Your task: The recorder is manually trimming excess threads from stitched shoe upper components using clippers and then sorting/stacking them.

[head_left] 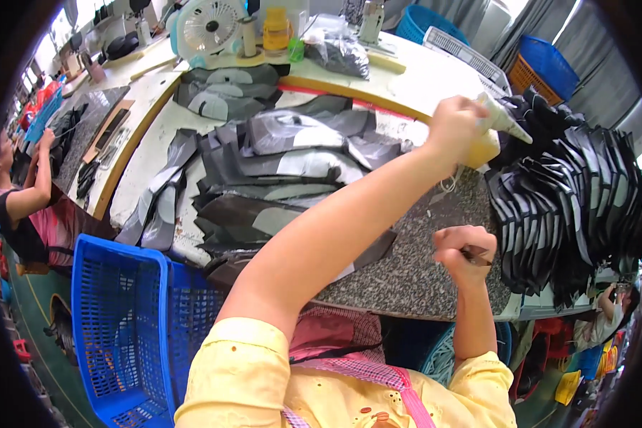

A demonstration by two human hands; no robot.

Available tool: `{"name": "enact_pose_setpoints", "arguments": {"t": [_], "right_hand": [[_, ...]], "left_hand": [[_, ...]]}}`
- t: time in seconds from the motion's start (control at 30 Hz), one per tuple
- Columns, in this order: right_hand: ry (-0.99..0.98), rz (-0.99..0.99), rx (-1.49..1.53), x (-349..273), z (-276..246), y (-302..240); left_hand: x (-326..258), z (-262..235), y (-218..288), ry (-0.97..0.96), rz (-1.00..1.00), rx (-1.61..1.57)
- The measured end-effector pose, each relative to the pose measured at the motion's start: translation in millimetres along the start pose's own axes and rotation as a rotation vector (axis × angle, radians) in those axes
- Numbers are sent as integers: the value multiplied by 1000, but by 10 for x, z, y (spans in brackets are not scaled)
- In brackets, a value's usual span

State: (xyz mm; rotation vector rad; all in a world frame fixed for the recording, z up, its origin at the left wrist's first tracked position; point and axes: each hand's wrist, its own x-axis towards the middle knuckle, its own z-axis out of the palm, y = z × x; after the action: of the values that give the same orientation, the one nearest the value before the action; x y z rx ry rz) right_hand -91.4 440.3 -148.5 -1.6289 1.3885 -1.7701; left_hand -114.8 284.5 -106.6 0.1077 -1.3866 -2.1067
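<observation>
In the head view, the left hand [456, 134] reaches to the upper right, blurred fingers curled by a white cone [510, 123] whose tip points right, away from them; whether they grip it, I cannot tell. Right of centre, the right hand [466, 248] has fingers pressed round a dark tool [476, 255], perhaps palmed for readiness; black pieces [567, 203] fan out at far right, likely for easy picking.

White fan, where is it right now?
In the head view, the white fan stands at the top, left of centre, on the worktop, left of the yellow bottle and just behind some dark pieces.
</observation>
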Motion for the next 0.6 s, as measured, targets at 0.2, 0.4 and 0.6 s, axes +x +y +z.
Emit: {"name": "enact_pose_setpoints", "arguments": {"t": [0.2,0.4,0.6], "right_hand": [[319,-240,140,247,-819,-262],[-890,336,-234,474,-209,-45],[-490,205,-124,144,124,-89]], "left_hand": [[-627,338,299,-441,-17,308],[-1957,-514,378,-335,-522,327],[-2645,-1260,900,-137,-588,474]]}}
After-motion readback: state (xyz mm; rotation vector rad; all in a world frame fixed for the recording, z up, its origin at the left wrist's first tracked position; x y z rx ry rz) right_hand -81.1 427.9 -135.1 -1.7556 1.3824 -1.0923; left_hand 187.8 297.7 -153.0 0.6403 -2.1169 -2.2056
